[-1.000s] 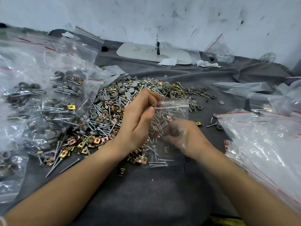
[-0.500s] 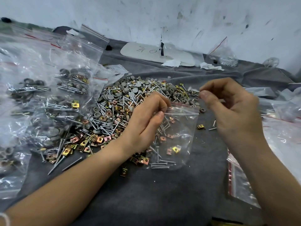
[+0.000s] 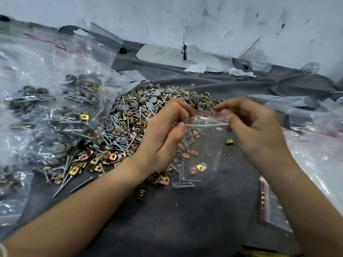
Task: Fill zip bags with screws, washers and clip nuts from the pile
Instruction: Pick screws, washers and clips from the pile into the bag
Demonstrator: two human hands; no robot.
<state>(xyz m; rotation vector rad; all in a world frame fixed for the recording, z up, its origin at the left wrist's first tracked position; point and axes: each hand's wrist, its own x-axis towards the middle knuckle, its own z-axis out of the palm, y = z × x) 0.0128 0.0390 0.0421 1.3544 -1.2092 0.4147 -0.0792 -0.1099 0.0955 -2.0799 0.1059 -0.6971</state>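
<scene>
Left hand (image 3: pixel 163 138) pinches left end of zip bag (image 3: pixel 204 145) mouth; right hand (image 3: pixel 256 130) pinches right end. Bag hangs between hands, bottom on grey-clothed tabletop (image 3: pixel 176 219), few screws (image 3: pixel 182 184) and clip nuts (image 3: pixel 200 166) inside. Just behind left hand, pile (image 3: pixel 133 117). Far left, filled bags (image 3: pixel 55 108); right, empty bags (image 3: pixel 315 164).

Zip bag (image 3: pixel 206 149) centre – pile (image 3: pixel 130 115) left and behind, filled bags (image 3: pixel 55 101) far left, empty bags (image 3: pixel 315 160) right
</scene>
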